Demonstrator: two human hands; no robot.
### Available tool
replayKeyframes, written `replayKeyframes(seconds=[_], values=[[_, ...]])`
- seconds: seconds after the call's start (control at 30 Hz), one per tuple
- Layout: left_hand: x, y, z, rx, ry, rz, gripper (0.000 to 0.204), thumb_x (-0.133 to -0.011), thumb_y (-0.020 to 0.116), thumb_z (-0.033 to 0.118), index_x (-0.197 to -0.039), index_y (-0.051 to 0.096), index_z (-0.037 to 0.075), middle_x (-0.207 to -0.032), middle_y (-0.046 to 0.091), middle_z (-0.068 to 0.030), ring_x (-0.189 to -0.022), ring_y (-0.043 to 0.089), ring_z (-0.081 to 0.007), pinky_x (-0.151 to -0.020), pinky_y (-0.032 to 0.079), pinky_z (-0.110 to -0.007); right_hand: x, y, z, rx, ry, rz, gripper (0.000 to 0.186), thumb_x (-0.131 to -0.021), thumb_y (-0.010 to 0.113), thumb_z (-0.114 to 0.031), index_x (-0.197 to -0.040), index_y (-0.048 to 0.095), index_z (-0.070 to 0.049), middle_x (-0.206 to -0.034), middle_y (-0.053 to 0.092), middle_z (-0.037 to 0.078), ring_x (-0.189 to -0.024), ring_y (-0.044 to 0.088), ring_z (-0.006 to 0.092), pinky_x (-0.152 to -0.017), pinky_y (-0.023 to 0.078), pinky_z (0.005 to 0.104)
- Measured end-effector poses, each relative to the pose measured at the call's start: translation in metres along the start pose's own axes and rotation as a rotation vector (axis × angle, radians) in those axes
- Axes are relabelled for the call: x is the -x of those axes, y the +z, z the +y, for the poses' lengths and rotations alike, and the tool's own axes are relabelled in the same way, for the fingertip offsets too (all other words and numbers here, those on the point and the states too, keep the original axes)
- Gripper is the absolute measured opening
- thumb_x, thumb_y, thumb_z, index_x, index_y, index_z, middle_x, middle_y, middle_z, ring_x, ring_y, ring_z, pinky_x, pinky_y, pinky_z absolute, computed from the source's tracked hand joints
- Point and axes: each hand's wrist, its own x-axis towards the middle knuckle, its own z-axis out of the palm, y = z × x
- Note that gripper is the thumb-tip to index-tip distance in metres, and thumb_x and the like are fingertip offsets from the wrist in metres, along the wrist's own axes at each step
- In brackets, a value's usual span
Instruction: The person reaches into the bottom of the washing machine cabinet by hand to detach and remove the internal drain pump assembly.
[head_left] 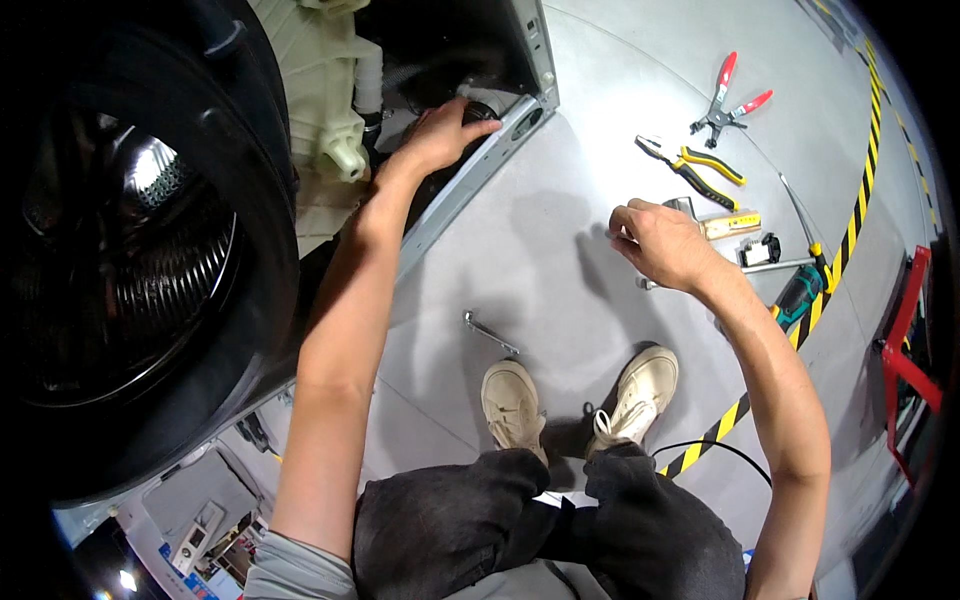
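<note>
My left hand [440,138] reaches into the lower corner of an opened washing machine, behind its metal frame rail [470,165]. Thumb and index finger lie on either side of a black round part [482,110]; the other fingertips are hidden. Above the floor on the right hovers my right hand [662,242], its fingers loosely bent and nothing visible in them. Closest to it are a hammer-like tool with a pale handle [732,225] and a metal bar tool [780,265]. A small wrench [492,334] lies on the floor between my arms.
The black-rimmed drum opening [270,290] and a cream plastic tub [315,90] fill the left. Beyond my right hand lie yellow-black pliers [712,163], red-handled pliers [718,118], a green power tool [798,297] and a long screwdriver [822,268]. Striped tape [855,215] crosses the floor.
</note>
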Motion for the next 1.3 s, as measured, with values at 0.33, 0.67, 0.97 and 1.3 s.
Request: replayKeyframes(seconds=[0.33,0.67,0.97,1.3], values=[[0.004,-0.002,-0.001,-0.05,0.053,-0.005,0.063,-0.095,0.054,0.048,-0.13,0.049,-0.004,-0.126,0.056,-0.0279,-0.12,0.051,-0.043,-0.1,0.042,-0.045,-0.048,0.027,-0.001,-0.223,-0.024,0.15,0.022,-0.088,0.061,-0.021,-0.098,0.063,-0.002,-0.096,0.066,0.018,-0.094,0.063,0.0361,-0.083,0.051,0.0443],[0.011,0.015,0.002,-0.071,0.095,0.235,0.049,-0.093,0.059,0.041,-0.121,0.056,0.001,-0.106,0.064,-0.0279,-0.101,0.059,-0.0465,-0.085,0.048,-0.05,-0.083,0.062,-0.017,-0.564,0.015,0.204,0.021,-0.087,0.06,-0.019,-0.095,0.064,-0.001,-0.09,0.066,0.021,-0.089,0.063,0.0381,-0.08,0.049,0.045],[0.007,0.005,0.003,-0.14,0.038,0.077,0.058,-0.092,0.058,0.045,-0.124,0.053,-0.004,-0.109,0.063,-0.0288,-0.103,0.06,-0.0437,-0.088,0.048,-0.048,-0.068,0.045,-0.011,-0.489,-0.005,0.314,0.021,-0.087,0.061,-0.018,-0.1,0.061,-0.001,-0.093,0.065,0.018,-0.091,0.062,0.0366,-0.082,0.049,0.0454],[-0.005,-0.026,0.018,0.043,-0.186,-0.311,0.059,-0.079,0.066,0.032,-0.121,0.058,-0.009,-0.117,0.063,-0.0258,-0.108,0.061,-0.0313,-0.094,0.046,-0.037,-0.173,-0.002,-0.046,0.128,-0.026,0.543,0.018,-0.083,0.056,-0.007,-0.097,0.065,-0.001,-0.092,0.067,0.018,-0.088,0.067,0.0349,-0.073,0.056,0.0439]])
